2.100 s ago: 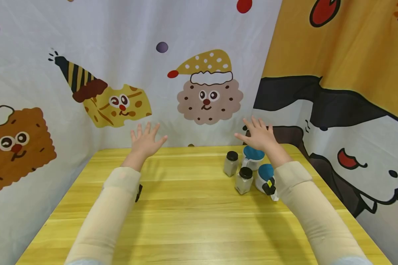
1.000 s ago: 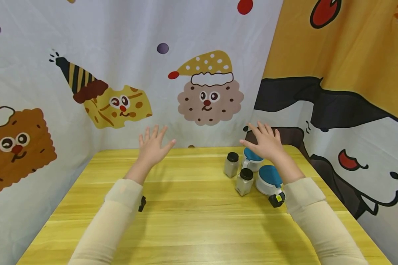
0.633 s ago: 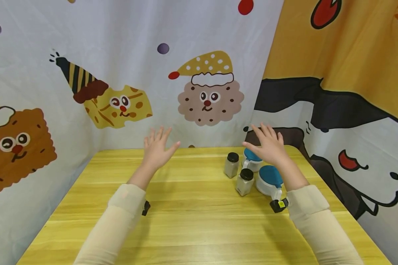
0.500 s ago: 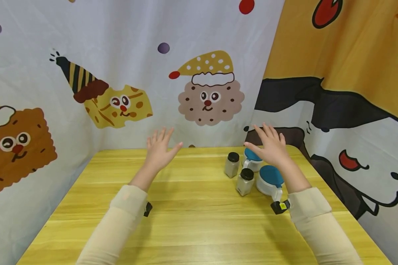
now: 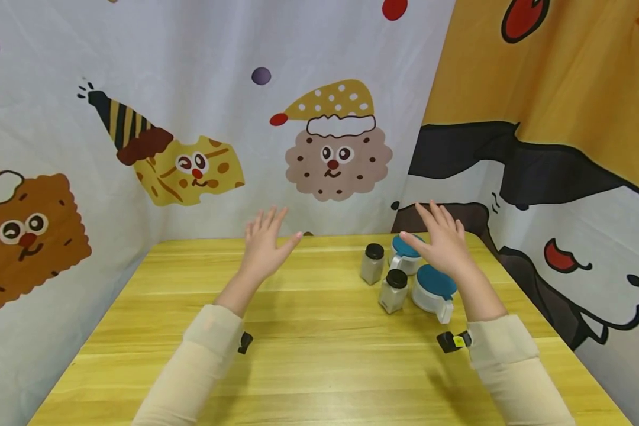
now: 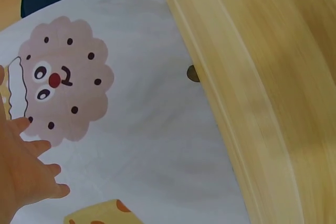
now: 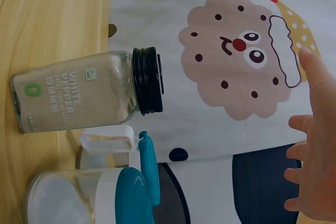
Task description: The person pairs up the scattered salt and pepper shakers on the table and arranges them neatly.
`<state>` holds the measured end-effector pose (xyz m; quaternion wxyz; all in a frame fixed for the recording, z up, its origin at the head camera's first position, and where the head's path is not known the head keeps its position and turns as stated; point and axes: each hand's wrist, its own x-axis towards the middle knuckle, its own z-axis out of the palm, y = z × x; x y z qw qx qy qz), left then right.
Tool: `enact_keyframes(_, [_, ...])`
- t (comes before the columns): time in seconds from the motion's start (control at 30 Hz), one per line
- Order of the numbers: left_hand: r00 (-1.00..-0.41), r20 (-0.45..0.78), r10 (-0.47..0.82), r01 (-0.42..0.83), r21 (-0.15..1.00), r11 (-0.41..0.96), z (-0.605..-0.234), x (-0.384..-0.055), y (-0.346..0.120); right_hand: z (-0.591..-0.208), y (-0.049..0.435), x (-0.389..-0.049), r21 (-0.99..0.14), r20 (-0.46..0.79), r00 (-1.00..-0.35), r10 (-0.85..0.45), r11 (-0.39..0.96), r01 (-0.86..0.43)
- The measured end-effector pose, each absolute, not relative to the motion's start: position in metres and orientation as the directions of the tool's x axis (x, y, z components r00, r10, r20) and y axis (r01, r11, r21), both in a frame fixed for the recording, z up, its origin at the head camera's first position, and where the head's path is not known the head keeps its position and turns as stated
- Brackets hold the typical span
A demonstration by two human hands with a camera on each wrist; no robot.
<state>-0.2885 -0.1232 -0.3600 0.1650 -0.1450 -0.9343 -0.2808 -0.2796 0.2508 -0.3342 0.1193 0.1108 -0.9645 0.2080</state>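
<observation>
My left hand (image 5: pixel 263 251) hovers above the far left half of the table with its fingers spread, holding nothing. Part of that hand (image 6: pixel 26 169) shows at the edge of the left wrist view. Fingers apart and unladen, my right hand (image 5: pixel 444 245) is raised over the seasoning containers. Below it are two glass jars with black lids, one behind (image 5: pixel 372 267) and one in front (image 5: pixel 393 294). Beside them stand two clear containers with blue lids and white handles, a rear one (image 5: pixel 404 263) and a front one (image 5: pixel 432 299). The right wrist view shows a white pepper jar (image 7: pixel 79 93) upright on the table.
The wooden table (image 5: pixel 319 361) ends at a white curtain (image 5: pixel 202 71) printed with cartoon biscuits and cheese. A yellow, black and white curtain (image 5: pixel 580 89) hangs along the right. Small black devices are worn at the left wrist (image 5: pixel 245 342) and right wrist (image 5: pixel 449 341).
Both hands have shifted right and drawn back a little toward the body. The jars and blue-lidded containers stay where they were; more of the front container shows now.
</observation>
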Motion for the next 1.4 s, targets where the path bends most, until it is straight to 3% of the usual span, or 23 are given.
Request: enact_keyframes(1.4, [-0.851,0.498,0.166,0.489,0.636,0.597,-0.386,-0.268,-0.077,-0.377,0.274,-0.246,-0.524,0.384,-0.922,-0.055,0.809,-0.266])
